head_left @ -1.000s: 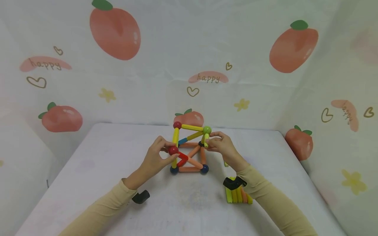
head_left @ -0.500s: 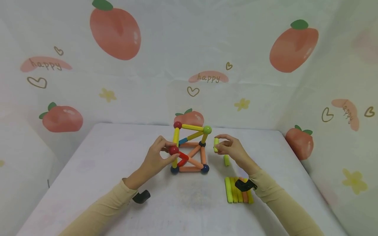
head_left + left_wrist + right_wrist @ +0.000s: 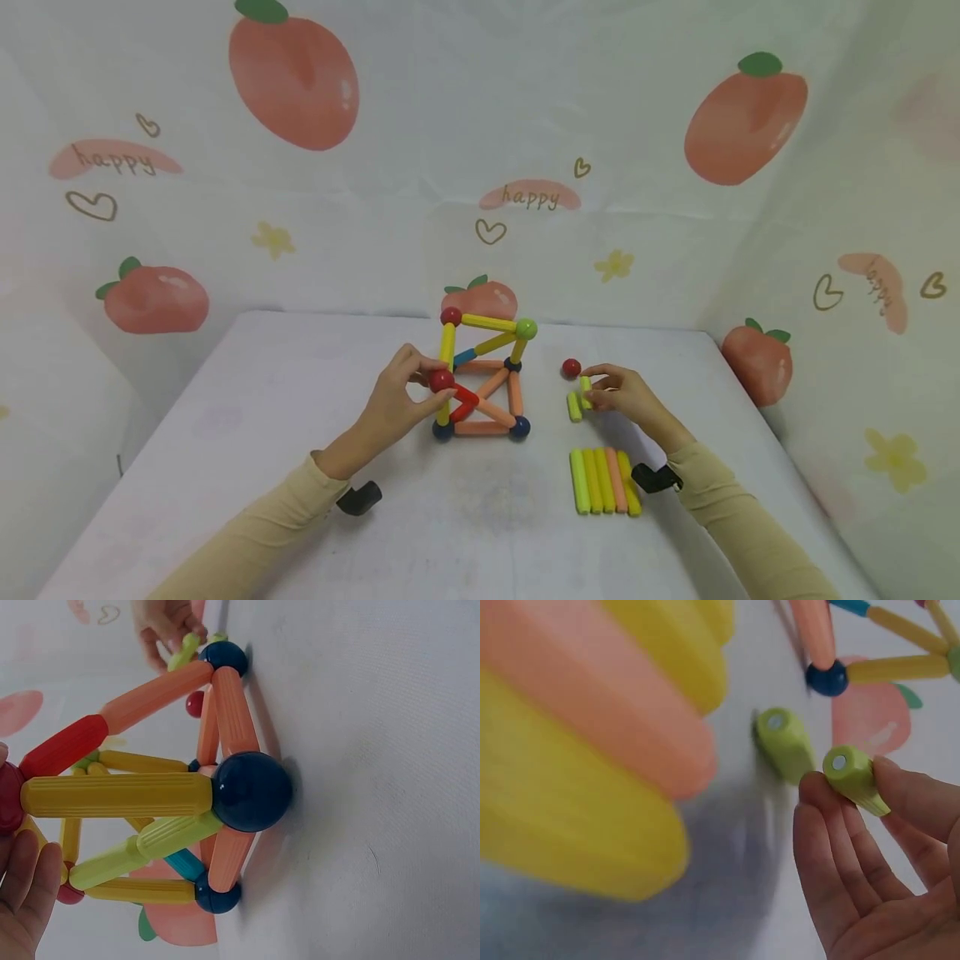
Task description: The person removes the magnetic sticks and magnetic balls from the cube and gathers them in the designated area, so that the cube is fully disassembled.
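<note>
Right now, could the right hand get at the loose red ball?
Probably yes: the loose red ball lies near the right hand with nothing visible between, though that hand pinches a short green stick.

In the head view, the table (image 3: 300, 400) is looked down on from its near side, facing forward to the printed backdrop (image 3: 600, 108). In the left wrist view, the ball-and-rod frame (image 3: 142, 796) is seen close up, from low down and turned sideways. In the right wrist view, a row of rods (image 3: 607, 712) is caught so near that it is blurred. The ball-and-rod frame is shared by all three; the right hand (image 3: 877, 907) and its green rod (image 3: 853, 776) are shared by both wrist views.
</note>
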A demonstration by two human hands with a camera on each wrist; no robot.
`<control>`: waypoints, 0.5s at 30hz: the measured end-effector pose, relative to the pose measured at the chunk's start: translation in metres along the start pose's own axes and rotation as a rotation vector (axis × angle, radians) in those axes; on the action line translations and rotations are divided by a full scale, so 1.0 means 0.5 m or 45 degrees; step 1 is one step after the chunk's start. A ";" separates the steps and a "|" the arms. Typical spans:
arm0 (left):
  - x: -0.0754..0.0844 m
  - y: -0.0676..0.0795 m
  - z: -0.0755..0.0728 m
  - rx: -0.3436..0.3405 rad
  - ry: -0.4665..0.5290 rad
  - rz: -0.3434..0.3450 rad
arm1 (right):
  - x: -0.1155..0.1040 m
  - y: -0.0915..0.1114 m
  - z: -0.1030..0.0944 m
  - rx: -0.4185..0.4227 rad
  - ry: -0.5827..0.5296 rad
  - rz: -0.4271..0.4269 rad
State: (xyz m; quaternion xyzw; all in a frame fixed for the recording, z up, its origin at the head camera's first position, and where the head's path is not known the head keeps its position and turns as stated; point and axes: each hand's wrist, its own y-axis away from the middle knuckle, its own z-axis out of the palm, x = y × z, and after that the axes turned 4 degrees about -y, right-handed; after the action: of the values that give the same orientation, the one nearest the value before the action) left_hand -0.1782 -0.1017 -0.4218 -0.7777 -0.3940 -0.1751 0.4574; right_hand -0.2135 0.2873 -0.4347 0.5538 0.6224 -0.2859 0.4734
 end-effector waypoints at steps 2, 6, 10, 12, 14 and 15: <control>0.000 0.000 0.000 0.000 0.006 0.005 | 0.012 -0.001 -0.004 -0.014 0.018 0.034; -0.003 0.000 0.003 0.001 0.009 0.021 | 0.030 -0.005 -0.012 -0.038 0.059 0.087; -0.002 -0.001 0.003 0.017 0.009 0.031 | 0.038 -0.010 -0.014 -0.055 0.101 0.105; -0.001 -0.001 0.002 0.023 0.008 0.034 | 0.038 -0.012 -0.013 -0.063 0.117 0.105; -0.002 0.000 0.002 0.026 0.003 0.034 | 0.038 -0.014 -0.011 -0.067 0.127 0.111; -0.002 0.000 0.002 0.025 0.001 0.034 | 0.038 -0.015 -0.010 -0.071 0.128 0.115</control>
State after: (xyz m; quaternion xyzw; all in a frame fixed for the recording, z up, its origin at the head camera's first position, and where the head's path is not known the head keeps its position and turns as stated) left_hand -0.1790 -0.1013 -0.4233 -0.7783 -0.3850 -0.1654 0.4675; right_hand -0.2207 0.2979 -0.4512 0.5816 0.6275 -0.2187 0.4692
